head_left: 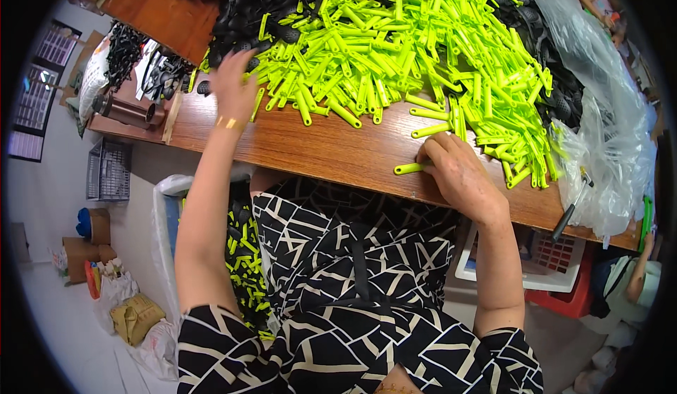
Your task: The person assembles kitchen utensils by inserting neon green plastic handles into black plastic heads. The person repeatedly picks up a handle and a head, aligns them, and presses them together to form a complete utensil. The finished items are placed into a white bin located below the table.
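My right hand (460,174) is closed near the table's front edge, its fingers round a neon yellow-green plastic handle (406,169). That handle's end, with a small hole in it, sticks out to the left. My left hand (235,89) is over the left part of the table, smeared by motion, so its fingers and anything in them do not show clearly. It is nearest to the pile's left edge, beside a loose green handle (257,105) and a small black piece (204,88). A large heap of green handles (374,55) spreads across the table, with black plastic parts (243,13) behind it.
The brown wooden table (317,143) runs across in front of me. Clear plastic sheeting (599,133) and a dark-handled tool (570,214) are at its right end. Below left, a lined bin (169,214) holds black-and-green pieces (243,253). A white basket (543,263) stands below right.
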`<state>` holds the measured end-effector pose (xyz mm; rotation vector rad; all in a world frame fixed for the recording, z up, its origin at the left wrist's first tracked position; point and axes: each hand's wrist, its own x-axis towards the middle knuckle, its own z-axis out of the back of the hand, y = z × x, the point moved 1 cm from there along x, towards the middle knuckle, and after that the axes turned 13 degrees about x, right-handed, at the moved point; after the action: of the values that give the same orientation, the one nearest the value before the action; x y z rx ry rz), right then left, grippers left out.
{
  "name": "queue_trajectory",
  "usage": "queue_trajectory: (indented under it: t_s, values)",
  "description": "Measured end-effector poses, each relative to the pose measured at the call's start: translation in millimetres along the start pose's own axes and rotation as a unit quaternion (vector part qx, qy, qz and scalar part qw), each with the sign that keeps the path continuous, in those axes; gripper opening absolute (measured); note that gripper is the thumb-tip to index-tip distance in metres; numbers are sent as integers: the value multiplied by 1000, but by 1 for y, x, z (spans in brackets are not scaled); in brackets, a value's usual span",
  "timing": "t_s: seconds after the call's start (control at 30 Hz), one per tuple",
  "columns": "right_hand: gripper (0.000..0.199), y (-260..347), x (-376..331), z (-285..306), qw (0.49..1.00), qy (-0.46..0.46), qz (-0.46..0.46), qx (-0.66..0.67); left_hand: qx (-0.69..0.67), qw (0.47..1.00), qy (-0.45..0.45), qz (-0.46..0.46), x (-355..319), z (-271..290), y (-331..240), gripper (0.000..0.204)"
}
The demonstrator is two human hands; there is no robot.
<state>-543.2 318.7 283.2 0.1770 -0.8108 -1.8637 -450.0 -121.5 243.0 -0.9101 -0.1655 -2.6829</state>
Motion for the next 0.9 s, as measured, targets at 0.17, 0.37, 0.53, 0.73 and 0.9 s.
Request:
queue_trajectory:
  t_s: [0.17, 0.37, 0.53, 0.73, 0.9]
  values:
    - [17, 9, -3, 9, 997, 42, -61, 19, 239, 959, 144, -49, 97, -75, -11, 46]
    - [23, 2, -26, -18, 993, -113, -14, 40, 33, 996, -46, -75, 130, -59, -23, 34]
    - [23, -3, -37, -17, 971, -218, 2, 100, -239, 968, -74, -7, 81, 33, -122, 35]
    - [36, 6, -42, -21, 730, -351, -112, 575, -657, 717, 222, 72, -54, 93, -235, 33]
    - [38, 22, -45, -24, 684, -294, -177, 643, -719, 497, 479, 78, -93, 119, -253, 55]
